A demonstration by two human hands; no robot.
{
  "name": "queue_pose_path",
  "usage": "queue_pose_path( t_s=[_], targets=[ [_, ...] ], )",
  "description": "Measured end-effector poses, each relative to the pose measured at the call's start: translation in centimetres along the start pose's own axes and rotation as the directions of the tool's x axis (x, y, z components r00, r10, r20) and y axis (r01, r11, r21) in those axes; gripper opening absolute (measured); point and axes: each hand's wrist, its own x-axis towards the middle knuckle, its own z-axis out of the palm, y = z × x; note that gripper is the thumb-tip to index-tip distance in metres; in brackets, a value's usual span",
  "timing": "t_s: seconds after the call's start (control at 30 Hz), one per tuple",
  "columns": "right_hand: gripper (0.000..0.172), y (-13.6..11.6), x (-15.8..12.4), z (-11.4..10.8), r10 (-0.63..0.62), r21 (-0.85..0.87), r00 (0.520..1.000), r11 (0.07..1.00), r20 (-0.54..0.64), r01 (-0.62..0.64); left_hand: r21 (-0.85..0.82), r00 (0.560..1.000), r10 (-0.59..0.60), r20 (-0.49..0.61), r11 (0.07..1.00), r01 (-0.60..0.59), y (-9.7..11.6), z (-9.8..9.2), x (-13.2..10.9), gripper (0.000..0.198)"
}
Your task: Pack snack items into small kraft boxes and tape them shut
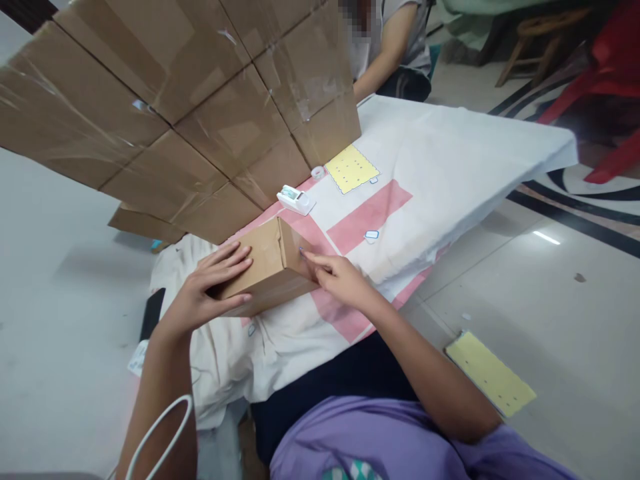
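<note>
A small brown cardboard box (270,263) rests on a low table covered with a white and pink cloth (450,173). My left hand (210,287) grips the box's left end, fingers over the top and thumb underneath. My right hand (335,273) presses its outstretched index finger against the box's right face, the other fingers curled. Whether something small lies under that fingertip is not clear.
A tall wall of taped cardboard boxes (190,100) rises behind. A white tape dispenser (295,199), a yellow backing sheet (351,168) and a small label (371,235) lie on the cloth. Another yellow sheet (490,373) lies on the floor. Another person (395,47) sits across.
</note>
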Motion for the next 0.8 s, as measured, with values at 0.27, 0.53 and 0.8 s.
queue_pose_path(
  t_s=[0.27, 0.53, 0.8],
  targets=[
    [0.061, -0.7, 1.7, 1.2, 0.043, 0.16, 0.997, 0.987, -0.07, -0.032, -0.01, 0.999, 0.016, -0.048, 1.0, -0.016, -0.1, 0.2, 0.6, 0.067],
    [0.073, -1.3, 0.6, 1.3, 0.155, 0.216, 0.988, 0.965, -0.013, -0.149, -0.005, 0.997, 0.03, -0.075, 1.0, -0.031, -0.3, 0.5, 0.5, 0.065],
    [0.08, -1.8, 0.4, 0.8, 0.285, 0.269, 0.956, 0.918, 0.063, -0.292, 0.008, 0.996, 0.047, -0.077, 0.999, -0.046, -0.6, 0.7, 0.6, 0.064]
  ],
)
